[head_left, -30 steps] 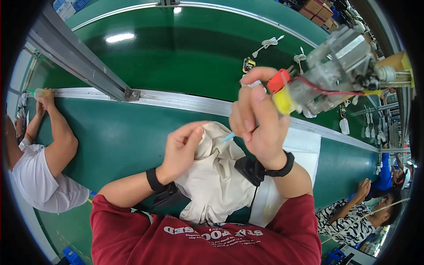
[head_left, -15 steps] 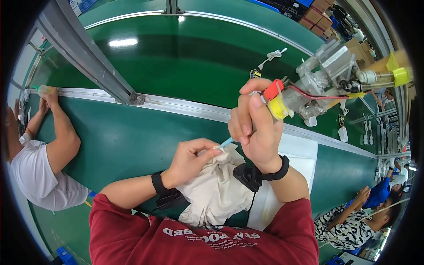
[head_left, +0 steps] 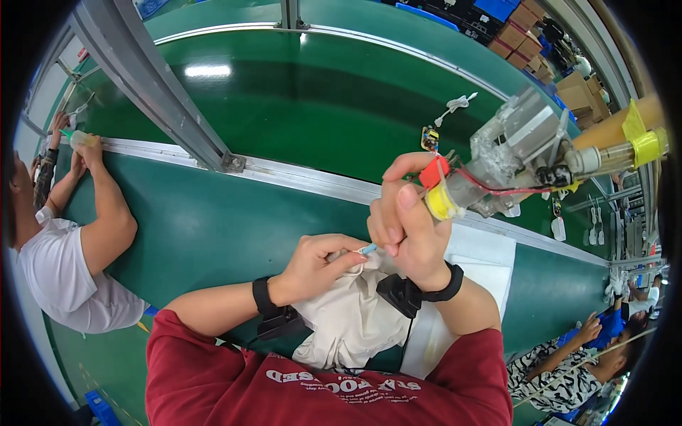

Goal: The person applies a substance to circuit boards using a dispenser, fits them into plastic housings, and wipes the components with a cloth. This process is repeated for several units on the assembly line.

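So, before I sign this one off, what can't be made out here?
All in the head view:
- The light-blue tip's far end: covered by the left hand.
- Whether that tip joins the yellow-banded tool: the right hand covers the stretch between.
- What lies under the beige cloth: its folds hide it.
- The circuit board's parts: too small.

A long matte green table point(head_left: 213, 220) runs along a pale metal rail point(head_left: 312, 179), where a thick grey metal post point(head_left: 153, 78) rises. Beyond, a glossy dark-green surface point(head_left: 284, 106) mirrors a white streak of light point(head_left: 208, 70). Brown cardboard boxes point(head_left: 513, 37) stand upper right; green floor point(head_left: 124, 362) with yellow markings shows lower left.
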Demonstrator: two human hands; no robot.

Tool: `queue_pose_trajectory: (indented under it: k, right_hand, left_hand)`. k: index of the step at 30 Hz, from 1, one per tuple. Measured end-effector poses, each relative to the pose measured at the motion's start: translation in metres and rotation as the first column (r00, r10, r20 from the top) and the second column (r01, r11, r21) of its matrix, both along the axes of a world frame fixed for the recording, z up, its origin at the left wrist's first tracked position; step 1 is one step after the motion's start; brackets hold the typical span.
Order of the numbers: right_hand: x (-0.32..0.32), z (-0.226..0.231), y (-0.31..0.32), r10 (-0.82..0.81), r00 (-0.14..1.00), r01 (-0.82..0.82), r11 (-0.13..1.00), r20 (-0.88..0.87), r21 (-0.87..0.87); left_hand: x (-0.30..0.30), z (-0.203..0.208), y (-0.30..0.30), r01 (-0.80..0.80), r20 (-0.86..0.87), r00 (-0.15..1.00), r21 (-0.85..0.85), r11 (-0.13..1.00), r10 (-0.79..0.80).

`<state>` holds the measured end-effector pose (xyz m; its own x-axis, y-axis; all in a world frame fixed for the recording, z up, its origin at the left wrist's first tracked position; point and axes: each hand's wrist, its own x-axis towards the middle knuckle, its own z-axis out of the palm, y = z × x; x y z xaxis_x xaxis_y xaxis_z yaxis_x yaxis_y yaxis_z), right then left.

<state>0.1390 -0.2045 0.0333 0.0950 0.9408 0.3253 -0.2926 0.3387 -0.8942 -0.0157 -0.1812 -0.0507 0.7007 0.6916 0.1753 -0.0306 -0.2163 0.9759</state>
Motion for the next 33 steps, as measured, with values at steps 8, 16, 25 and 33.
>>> queue_pose_trajectory:
  k: [8,16,25,33]
  right_hand:
    - [0.011,0.007,0.009,-0.129,0.992,0.129,0.992,0.001,-0.017]
    - [0.018,0.007,0.019,-0.195,0.980,0.196,0.980,0.036,-0.019]
    - [0.015,-0.004,0.027,-0.163,0.985,0.164,0.987,0.053,-0.002]
    - [0.017,-0.009,0.031,-0.188,0.981,0.188,0.982,0.040,0.013]
  left_hand:
    - [-0.004,0.002,0.003,0.092,-0.140,0.982,-0.209,0.973,-0.123]
    - [-0.036,0.043,0.050,0.735,-0.348,0.655,0.084,0.673,-0.671]
    - [-0.031,0.025,0.096,0.431,-0.322,0.870,0.131,0.893,-0.372]
    - [0.010,-0.013,0.076,0.031,-0.157,0.987,-0.013,0.999,-0.033]
